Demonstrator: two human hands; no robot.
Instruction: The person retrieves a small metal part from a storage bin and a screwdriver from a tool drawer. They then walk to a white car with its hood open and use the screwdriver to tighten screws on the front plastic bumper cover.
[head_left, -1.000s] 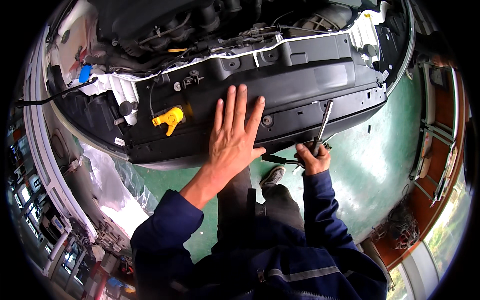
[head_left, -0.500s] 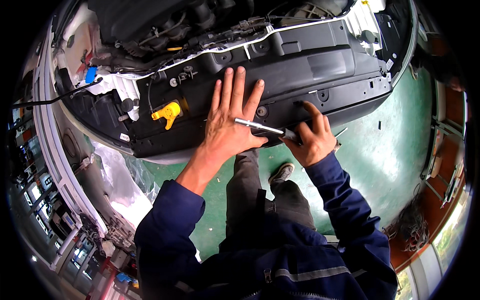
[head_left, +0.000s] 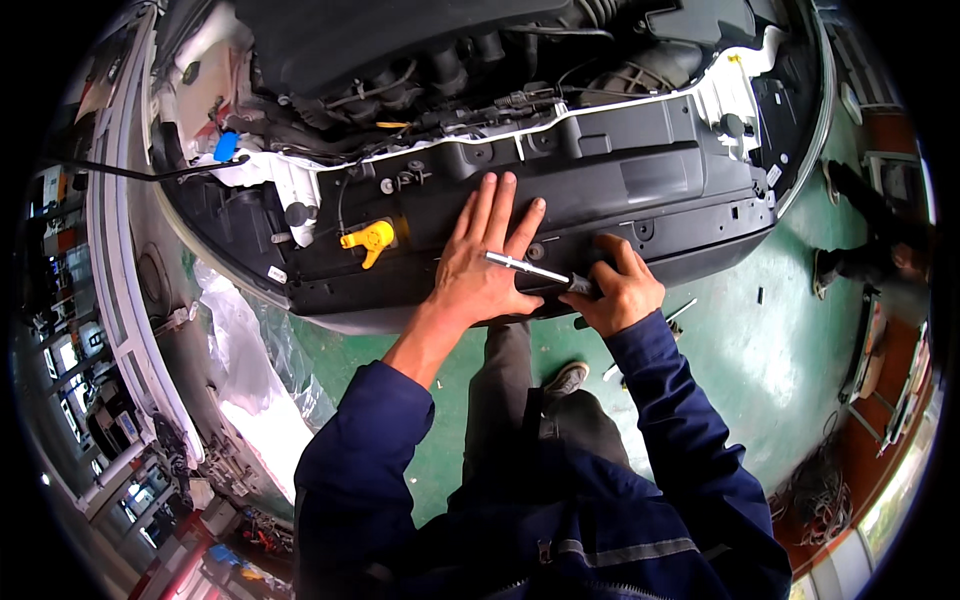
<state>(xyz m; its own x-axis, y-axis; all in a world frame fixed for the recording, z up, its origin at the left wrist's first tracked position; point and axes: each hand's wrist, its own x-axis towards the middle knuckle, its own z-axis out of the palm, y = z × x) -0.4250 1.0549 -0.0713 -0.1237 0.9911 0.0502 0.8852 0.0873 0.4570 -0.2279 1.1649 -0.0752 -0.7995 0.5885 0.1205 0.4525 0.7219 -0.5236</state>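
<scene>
From my distant seat I am seeing the left hand [head_left: 470, 285] lying flat on a black panel [head_left: 650, 175], which is stretching across the view around twelve o'clock; its fingers are straight and spreading, gripping nothing. At three o'clock from it, the right hand [head_left: 625, 298] is wrapping round the dark grip of a tool [head_left: 535, 270], its index finger reaching toward twelve o'clock and seemingly touching the panel. The metal shaft is pointing between nine and ten o'clock, its tip showing over the left hand; I cannot tell whether they are touching. A yellow cap [head_left: 372, 238] is sitting at ten o'clock from the left hand.

I am judging the step in hand as steadying the panel and feeling along it, the tool's tip working on nothing. To my eye, the next move is calling for a firm left palm and a shaft clearing those spread fingers.
</scene>
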